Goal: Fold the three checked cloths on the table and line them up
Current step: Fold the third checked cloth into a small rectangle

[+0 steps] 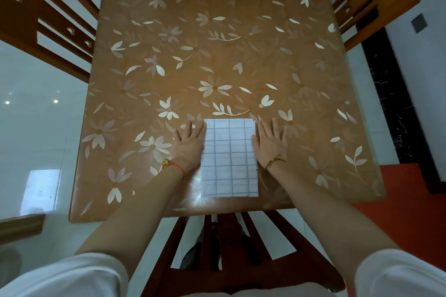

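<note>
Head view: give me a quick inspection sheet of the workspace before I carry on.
Surface: table under a glossy brown floral cover; glare near the front edge.
Job's things: one folded checked cloth flat near the front edge; only this stack visible, layers inside cannot be counted.
Clutter: nothing seen.
Grippers: left hand and right hand lie flat, palms down, against the cloth's two sides; neither grips anything.
Cables: nothing seen.
Surroundings: wooden chairs at both sides and the near end; pale tiled floor, red mat at right.
</note>
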Available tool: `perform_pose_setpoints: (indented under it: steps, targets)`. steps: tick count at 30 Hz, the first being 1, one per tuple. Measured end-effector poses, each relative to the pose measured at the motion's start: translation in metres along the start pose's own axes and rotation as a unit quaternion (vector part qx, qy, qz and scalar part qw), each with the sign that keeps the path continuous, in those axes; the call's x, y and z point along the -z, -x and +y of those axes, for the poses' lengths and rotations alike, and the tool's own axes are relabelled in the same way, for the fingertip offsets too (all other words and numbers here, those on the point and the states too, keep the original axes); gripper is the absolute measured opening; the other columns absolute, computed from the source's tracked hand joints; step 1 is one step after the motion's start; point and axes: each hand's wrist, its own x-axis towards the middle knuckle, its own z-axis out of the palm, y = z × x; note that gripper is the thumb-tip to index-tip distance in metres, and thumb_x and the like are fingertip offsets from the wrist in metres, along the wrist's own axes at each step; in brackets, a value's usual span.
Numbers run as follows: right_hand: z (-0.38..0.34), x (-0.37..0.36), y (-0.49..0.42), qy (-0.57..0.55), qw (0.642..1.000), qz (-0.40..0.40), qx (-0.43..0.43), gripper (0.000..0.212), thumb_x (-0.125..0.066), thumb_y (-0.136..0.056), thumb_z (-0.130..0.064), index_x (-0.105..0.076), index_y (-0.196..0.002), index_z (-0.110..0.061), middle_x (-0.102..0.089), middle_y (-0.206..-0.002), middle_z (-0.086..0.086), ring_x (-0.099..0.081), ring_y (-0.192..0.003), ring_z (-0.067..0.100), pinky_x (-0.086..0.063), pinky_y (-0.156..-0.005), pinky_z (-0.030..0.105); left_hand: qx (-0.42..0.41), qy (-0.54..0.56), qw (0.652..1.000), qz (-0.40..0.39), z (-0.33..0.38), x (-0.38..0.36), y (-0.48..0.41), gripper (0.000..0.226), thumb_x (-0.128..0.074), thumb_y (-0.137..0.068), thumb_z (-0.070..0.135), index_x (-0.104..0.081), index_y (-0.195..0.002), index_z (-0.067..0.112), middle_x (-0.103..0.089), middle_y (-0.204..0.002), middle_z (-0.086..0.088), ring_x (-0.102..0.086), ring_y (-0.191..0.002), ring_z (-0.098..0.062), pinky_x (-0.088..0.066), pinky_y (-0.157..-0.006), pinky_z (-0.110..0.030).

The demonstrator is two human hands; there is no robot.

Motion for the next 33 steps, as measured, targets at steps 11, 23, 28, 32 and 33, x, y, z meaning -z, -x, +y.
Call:
perform_pose_setpoints:
  steps: [11, 23, 28, 32, 33]
  targets:
    - [-0.015, 0.014, -0.010, -0.206, 0.976, 0.053, -0.038, 0.050, -0.053, -0.094, -0.017, -0.041, -0.143, -0.019, -0.048, -0.124, 0.007, -0.051, -0.107, 0.023, -0.048, -0.094, 0.036, -0.016, 0.040, 0.999, 0.015, -0.004, -0.001, 0.005, 0.064, -0.031, -0.104, 0.022, 0.004, -0.158, 0.020, 0.007, -0.165, 0.009, 0.010, -0.151, -0.026, -0.008, -0.118, -0.062]
    - [-0.023, 0.018, -0.024, -0.488, 0.857, 0.024, -0.162, 0.034, -0.058, -0.087, 0.000, -0.059, -0.119, -0.013, -0.048, -0.064, -0.004, -0.046, -0.059, 0.005, -0.037, -0.052, 0.005, -0.063, 0.041, 0.997, 0.006, -0.004, 0.000, 0.013, 0.070, -0.038, -0.104, 0.029, 0.006, -0.157, 0.028, 0.016, -0.164, 0.006, 0.015, -0.151, -0.026, -0.005, -0.116, -0.064]
    - [-0.023, 0.016, -0.027, -0.486, 0.855, 0.022, -0.179, 0.021, -0.063, -0.085, -0.002, -0.062, -0.106, -0.008, -0.049, -0.066, -0.004, -0.049, -0.064, 0.009, -0.044, -0.070, 0.021, -0.077, 0.041, 0.996, 0.013, -0.009, -0.002, 0.012, 0.071, -0.041, -0.103, 0.031, 0.005, -0.157, 0.029, 0.015, -0.164, 0.007, 0.014, -0.151, -0.024, -0.006, -0.116, -0.065]
    - [-0.023, 0.018, -0.030, -0.480, 0.854, 0.008, -0.199, 0.016, -0.065, -0.086, -0.008, -0.067, -0.099, 0.002, -0.059, -0.074, 0.002, -0.057, -0.082, 0.017, -0.048, -0.080, 0.026, -0.085, 0.046, 0.995, 0.023, -0.010, -0.002, 0.012, 0.073, -0.044, -0.103, 0.030, 0.003, -0.158, 0.026, 0.011, -0.165, 0.006, 0.010, -0.152, -0.023, -0.007, -0.115, -0.065]
    - [-0.024, 0.019, -0.030, -0.479, 0.854, 0.005, -0.204, 0.018, -0.065, -0.088, -0.008, -0.068, -0.098, 0.006, -0.064, -0.081, 0.009, -0.059, -0.089, 0.020, -0.047, -0.084, 0.026, -0.085, 0.047, 0.995, 0.024, -0.010, -0.003, 0.012, 0.073, -0.044, -0.102, 0.030, 0.003, -0.158, 0.025, 0.011, -0.165, 0.006, 0.010, -0.152, -0.022, -0.007, -0.115, -0.065]
